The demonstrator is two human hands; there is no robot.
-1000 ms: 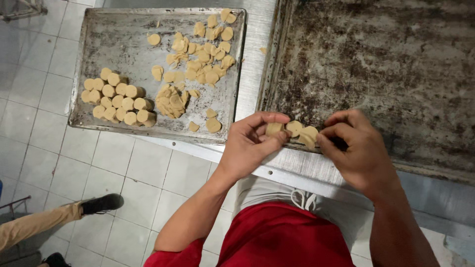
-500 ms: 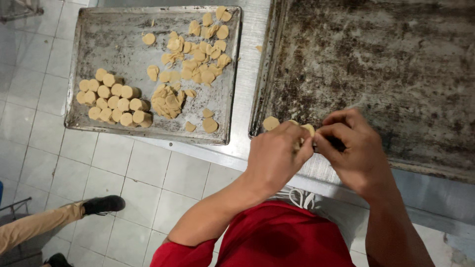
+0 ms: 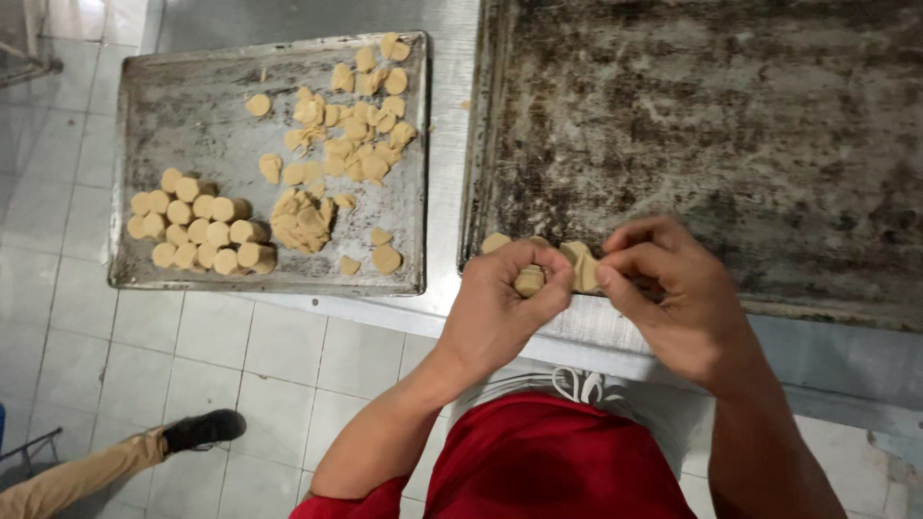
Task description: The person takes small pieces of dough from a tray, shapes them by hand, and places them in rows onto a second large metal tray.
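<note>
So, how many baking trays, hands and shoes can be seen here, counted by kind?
Baking trays: 2, the small tray and the large tray
Hands: 2, left hand and right hand
Shoes: 1, black shoe
Total: 5

I can't see the fingertips of my left hand [image 3: 500, 312]; they curl under around a dough piece [image 3: 530, 280] that only partly shows. My right hand [image 3: 673, 303] covers part of another piece [image 3: 581, 266]. The dark tray [image 3: 731, 144] runs off the top and right edges. A bystander's leg [image 3: 87, 471] is cut off at the bottom left.
</note>
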